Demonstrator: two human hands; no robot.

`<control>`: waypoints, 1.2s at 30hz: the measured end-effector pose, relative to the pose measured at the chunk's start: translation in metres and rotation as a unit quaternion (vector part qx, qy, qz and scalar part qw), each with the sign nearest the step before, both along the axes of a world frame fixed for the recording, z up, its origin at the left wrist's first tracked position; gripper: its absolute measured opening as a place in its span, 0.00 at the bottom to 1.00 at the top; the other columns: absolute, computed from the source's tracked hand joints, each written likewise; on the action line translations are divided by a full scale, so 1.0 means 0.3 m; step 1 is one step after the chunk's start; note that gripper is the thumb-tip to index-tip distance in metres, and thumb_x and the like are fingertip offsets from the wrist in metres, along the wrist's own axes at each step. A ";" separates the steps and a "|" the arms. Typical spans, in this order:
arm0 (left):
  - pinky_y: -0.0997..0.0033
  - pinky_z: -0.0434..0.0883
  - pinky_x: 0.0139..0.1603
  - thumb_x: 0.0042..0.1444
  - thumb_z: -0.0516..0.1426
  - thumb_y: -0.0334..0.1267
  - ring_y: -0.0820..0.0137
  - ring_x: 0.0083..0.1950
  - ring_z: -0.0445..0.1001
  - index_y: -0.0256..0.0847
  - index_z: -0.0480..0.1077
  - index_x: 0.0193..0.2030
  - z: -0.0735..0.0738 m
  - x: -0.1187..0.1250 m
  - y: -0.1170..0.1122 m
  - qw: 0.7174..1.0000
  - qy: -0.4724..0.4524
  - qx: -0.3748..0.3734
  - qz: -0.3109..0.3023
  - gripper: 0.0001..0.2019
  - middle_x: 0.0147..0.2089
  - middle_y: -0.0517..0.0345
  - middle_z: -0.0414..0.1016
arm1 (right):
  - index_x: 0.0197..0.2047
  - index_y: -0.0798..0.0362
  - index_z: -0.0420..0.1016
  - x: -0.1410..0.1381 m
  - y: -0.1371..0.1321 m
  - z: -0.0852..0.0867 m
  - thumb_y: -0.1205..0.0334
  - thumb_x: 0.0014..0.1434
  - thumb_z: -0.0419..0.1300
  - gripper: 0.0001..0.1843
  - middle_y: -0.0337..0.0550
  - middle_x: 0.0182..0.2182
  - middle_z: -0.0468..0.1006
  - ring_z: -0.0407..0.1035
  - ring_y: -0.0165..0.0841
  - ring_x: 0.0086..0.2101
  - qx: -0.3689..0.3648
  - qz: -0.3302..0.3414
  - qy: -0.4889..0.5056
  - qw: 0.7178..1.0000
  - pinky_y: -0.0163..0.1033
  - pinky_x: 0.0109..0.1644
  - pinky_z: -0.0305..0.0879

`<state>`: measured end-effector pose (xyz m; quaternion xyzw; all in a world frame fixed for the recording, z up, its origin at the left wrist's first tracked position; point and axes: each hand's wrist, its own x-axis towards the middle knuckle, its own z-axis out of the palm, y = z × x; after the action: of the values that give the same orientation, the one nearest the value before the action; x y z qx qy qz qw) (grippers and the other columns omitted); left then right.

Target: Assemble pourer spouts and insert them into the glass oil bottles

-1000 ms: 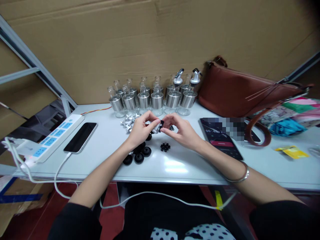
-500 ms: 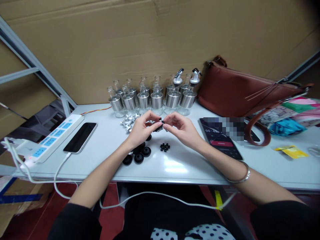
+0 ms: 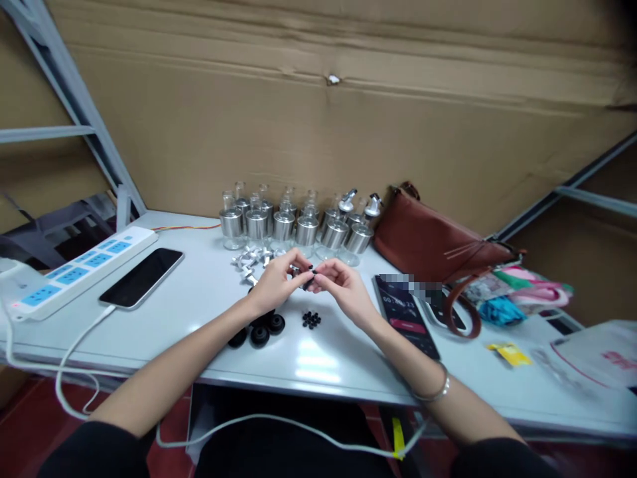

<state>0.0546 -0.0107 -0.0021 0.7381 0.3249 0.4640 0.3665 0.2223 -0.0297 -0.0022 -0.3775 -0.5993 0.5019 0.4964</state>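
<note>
My left hand (image 3: 277, 284) and my right hand (image 3: 343, 291) meet above the table, fingers pinched together. Between their fingertips is a small black-and-silver pourer part (image 3: 308, 281), mostly covered by the fingers. Behind my left hand lies a pile of silver pourer pieces (image 3: 247, 262). Several black round stoppers (image 3: 259, 335) lie below my left wrist, partly hidden by the forearm. A cluster of tiny black caps (image 3: 311, 320) sits on the table just under the hands.
Glass bottles with steel sleeves (image 3: 283, 226) stand in rows at the back, two topped with pourers (image 3: 373, 206). Phones lie left (image 3: 142, 279) and right (image 3: 398, 312). A power strip (image 3: 84, 269), brown bag (image 3: 428, 239) and yellow packet (image 3: 512, 354) are also on the table.
The camera view has tilted up and shifted, so the table contents appear lower. Both hands still pinch the small part together, with the fingers slightly rearranged.
</note>
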 end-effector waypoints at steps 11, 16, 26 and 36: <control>0.71 0.70 0.36 0.52 0.59 0.34 0.71 0.34 0.72 0.40 0.64 0.33 -0.002 0.007 -0.004 0.999 -0.048 -0.012 0.014 0.05 0.33 0.59 0.71 | 0.34 0.51 0.74 -0.017 0.003 0.003 0.51 0.51 0.64 0.12 0.39 0.22 0.74 0.69 0.33 0.25 0.085 -0.083 -0.074 0.990 0.40 0.31 0.68; 0.70 0.69 0.38 0.53 0.58 0.35 0.70 0.37 0.72 0.40 0.64 0.35 0.003 -0.003 0.000 0.996 -0.060 0.024 0.064 0.06 0.35 0.58 0.71 | 0.31 0.52 0.73 -0.063 0.018 0.041 0.51 0.50 0.64 0.12 0.38 0.22 0.72 0.67 0.31 0.24 0.088 -0.094 -0.065 0.990 0.37 0.28 0.66; 0.72 0.70 0.39 0.55 0.58 0.39 0.72 0.36 0.72 0.39 0.64 0.35 -0.005 -0.002 0.004 0.995 -0.063 0.037 0.067 0.07 0.34 0.59 0.70 | 0.26 0.54 0.70 -0.067 0.051 0.067 0.55 0.47 0.64 0.11 0.35 0.18 0.72 0.66 0.26 0.20 0.045 -0.057 -0.041 0.996 0.33 0.26 0.63; 0.70 0.70 0.40 0.56 0.57 0.37 0.70 0.38 0.73 0.40 0.65 0.36 -0.013 -0.017 0.022 0.991 0.001 0.104 0.085 0.05 0.35 0.58 0.72 | 0.28 0.55 0.75 -0.034 0.056 0.058 0.60 0.38 0.69 0.12 0.40 0.25 0.78 0.72 0.30 0.27 0.007 -0.048 -0.029 0.998 0.38 0.36 0.68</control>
<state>0.0496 -0.0041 -0.0061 0.7427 0.3366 0.5237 0.2467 0.2122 -0.0130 0.0151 -0.4164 -0.5983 0.4623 0.5048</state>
